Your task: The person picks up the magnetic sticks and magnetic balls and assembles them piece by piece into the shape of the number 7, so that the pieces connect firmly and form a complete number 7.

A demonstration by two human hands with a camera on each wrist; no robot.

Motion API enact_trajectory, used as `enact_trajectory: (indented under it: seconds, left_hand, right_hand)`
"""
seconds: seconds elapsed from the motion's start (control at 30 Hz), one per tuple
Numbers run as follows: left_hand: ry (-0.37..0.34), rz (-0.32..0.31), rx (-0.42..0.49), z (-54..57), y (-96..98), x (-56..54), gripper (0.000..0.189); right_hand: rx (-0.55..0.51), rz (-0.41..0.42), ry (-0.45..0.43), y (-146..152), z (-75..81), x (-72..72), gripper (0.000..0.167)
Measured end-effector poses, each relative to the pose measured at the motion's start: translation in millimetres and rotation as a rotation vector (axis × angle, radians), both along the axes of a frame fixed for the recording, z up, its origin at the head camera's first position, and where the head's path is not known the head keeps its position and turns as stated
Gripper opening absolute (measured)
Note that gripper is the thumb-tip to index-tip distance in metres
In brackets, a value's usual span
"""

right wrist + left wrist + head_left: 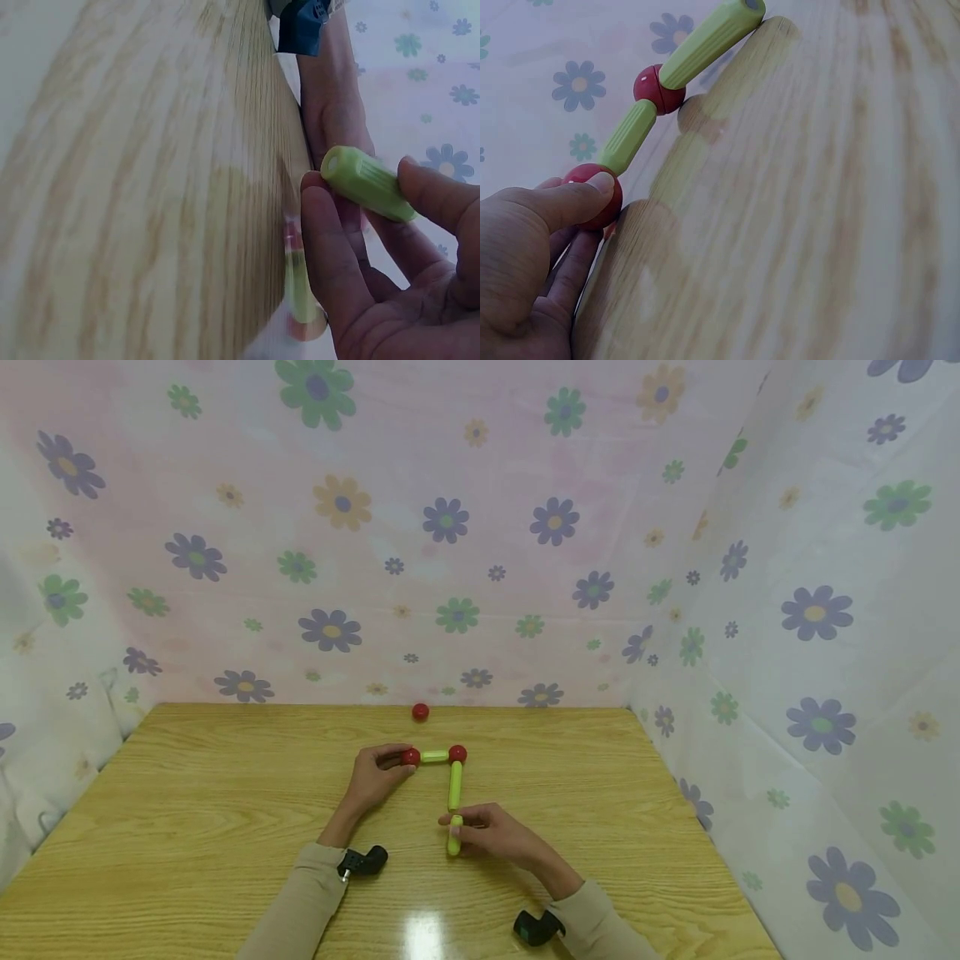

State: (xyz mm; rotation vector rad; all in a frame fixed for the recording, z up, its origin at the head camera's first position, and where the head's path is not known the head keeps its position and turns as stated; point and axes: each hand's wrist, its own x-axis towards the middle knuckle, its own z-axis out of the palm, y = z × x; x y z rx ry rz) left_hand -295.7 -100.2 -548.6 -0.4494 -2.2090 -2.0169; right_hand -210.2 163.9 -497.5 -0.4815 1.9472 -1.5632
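Note:
My left hand (372,779) pinches a red ball (411,757) between thumb and fingers, low at the table. From that ball a short yellow-green rod (435,757) runs right to a second red ball (457,754). A longer yellow-green rod (455,785) joins the second ball and points toward me. Close to its near end, my right hand (498,835) holds a loose yellow-green rod (367,184) between thumb and fingertips. In the right wrist view this rod has ribbed sides and a round pale spot on its end. Whether the two rod ends touch cannot be told.
A third red ball (420,712) lies alone near the back edge of the wooden table (225,827). Flower-patterned cloth (525,468) hangs behind the table and along both sides. Black devices (538,928) are strapped at both wrists.

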Motion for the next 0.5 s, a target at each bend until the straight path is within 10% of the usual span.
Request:
enact_trajectory:
  seconds: [0.5]
  left_hand:
    - [-0.008,0.007,-0.018,2.4,0.5,2.4,0.037]
  right_hand:
    - [0.025,-0.132,-0.082,-0.7,-0.8,3.9,0.029]
